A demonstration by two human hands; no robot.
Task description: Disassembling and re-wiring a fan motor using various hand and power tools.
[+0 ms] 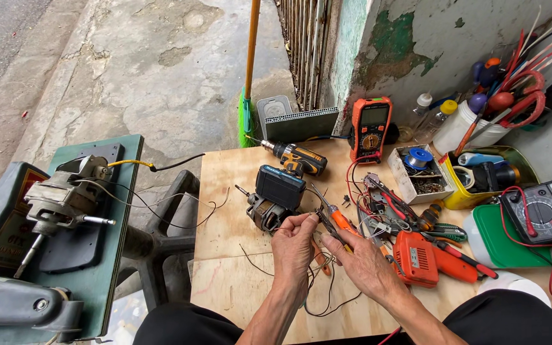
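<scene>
My left hand (294, 246) pinches thin dark wires (319, 291) that trail over the plywood tabletop (231, 223). My right hand (360, 260) grips orange-handled pliers (335, 218), whose jaws point up and left toward the wire ends by my left fingertips. Just beyond the hands lies a small electric motor (264, 211) with a bare shaft. Both hands are close together at the table's near middle.
A cordless drill (296, 158) lies behind the motor. An orange multimeter (369, 128) stands at the back; an analogue meter (544, 211) sits on a green lid at right. Tools and an orange hot-air gun (416, 257) crowd the right side. A second motor (65, 199) rests on a green stand, left.
</scene>
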